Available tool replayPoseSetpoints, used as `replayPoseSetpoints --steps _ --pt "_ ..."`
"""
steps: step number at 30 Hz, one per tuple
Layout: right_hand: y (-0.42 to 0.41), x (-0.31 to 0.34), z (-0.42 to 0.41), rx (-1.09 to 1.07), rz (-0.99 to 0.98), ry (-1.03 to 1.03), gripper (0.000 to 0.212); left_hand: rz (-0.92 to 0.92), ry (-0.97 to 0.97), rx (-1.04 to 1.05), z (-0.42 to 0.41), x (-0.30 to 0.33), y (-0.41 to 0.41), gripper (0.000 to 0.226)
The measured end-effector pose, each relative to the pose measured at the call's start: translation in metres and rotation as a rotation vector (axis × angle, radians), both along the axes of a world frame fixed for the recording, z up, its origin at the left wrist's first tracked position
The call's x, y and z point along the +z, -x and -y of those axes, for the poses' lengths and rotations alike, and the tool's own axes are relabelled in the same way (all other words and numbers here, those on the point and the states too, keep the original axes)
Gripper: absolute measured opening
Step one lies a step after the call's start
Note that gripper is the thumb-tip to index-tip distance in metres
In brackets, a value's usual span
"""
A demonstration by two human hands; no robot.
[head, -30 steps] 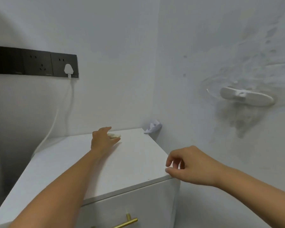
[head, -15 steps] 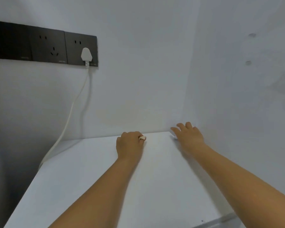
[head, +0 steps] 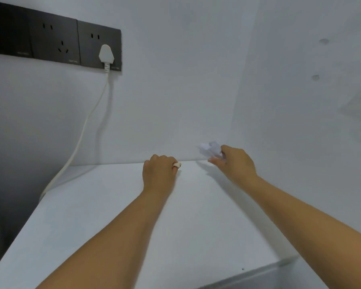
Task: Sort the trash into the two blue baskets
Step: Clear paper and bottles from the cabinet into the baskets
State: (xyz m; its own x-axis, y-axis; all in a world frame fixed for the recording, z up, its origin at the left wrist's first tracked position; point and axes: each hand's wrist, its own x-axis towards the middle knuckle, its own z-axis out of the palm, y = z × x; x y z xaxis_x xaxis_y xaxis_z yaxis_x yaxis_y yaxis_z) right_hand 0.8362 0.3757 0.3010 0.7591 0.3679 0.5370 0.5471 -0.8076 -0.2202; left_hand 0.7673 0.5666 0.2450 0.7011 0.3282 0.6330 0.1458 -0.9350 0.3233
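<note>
Two hands near cabinet's back edge

My right hand pinches crumpled white paper. The cabinet top looks smooth and matt; the sockets dark matt plastic, the plug glossy white plastic.

Both hands are up at the far edge of the white worktop, right against the back wall. The right hand, gripping crumpled paper, sits in the corner with the side wall close on its right. The left hand is just beside it. Left of that, open worktop runs to a white cable hanging from the plug.
</note>
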Motion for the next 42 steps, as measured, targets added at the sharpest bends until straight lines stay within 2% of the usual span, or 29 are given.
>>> replayPoseSetpoints --steps 3,9,11,15,17,20,25,28,30,33,39,40,42 --pt "0.027 -0.003 0.004 0.072 -0.056 -0.067 0.035 -0.015 -0.057 0.003 -0.002 0.001 0.002 0.026" --pt "0.116 -0.016 0.081 0.089 -0.108 -0.106 0.040 0.284 -0.245 -0.194 0.035 0.004 0.028 0.023" --pt "0.154 -0.023 0.118 0.086 -0.170 -0.250 0.039 0.342 -0.257 -0.282 0.057 0.004 0.045 0.026" --pt "0.262 -0.038 0.199 0.102 -0.340 -0.610 0.045 0.370 -0.098 -0.441 0.103 0.012 0.103 0.030" --pt "0.314 -0.047 0.244 0.103 -0.401 -0.602 0.044 0.410 -0.115 -0.535 0.142 0.013 0.145 0.026" --pt "0.366 -0.058 0.316 0.036 -0.451 -0.435 0.034 0.385 -0.131 -0.755 0.216 0.003 0.218 0.024" --pt "0.433 -0.060 0.415 -0.105 -0.428 -0.319 0.043 0.211 -0.052 -1.179 0.362 -0.015 0.303 0.020" --pt "0.461 -0.060 0.469 -0.165 -0.398 -0.323 0.039 -0.024 -0.048 -1.325 0.444 -0.015 0.328 0.013" --pt "0.474 -0.065 0.508 -0.215 -0.389 -0.340 0.043 -0.178 0.020 -1.345 0.490 -0.013 0.340 0.012" --pt "0.496 -0.073 0.573 -0.315 -0.392 -0.369 0.047 -0.348 0.182 -1.304 0.555 -0.014 0.363 0.025" --pt "0.556 -0.080 0.692 -0.539 -0.276 -0.522 0.034 -0.549 0.382 -1.316 0.652 -0.035 0.410 0.020" --pt "0.568 -0.087 0.713 -0.586 -0.274 -0.503 0.034 -0.590 0.391 -1.325 0.664 -0.039 0.417 0.020" --pt "0.592 -0.103 0.757 -0.689 -0.412 -0.378 0.030 -0.661 0.372 -1.330 0.688 -0.049 0.427 0.022"
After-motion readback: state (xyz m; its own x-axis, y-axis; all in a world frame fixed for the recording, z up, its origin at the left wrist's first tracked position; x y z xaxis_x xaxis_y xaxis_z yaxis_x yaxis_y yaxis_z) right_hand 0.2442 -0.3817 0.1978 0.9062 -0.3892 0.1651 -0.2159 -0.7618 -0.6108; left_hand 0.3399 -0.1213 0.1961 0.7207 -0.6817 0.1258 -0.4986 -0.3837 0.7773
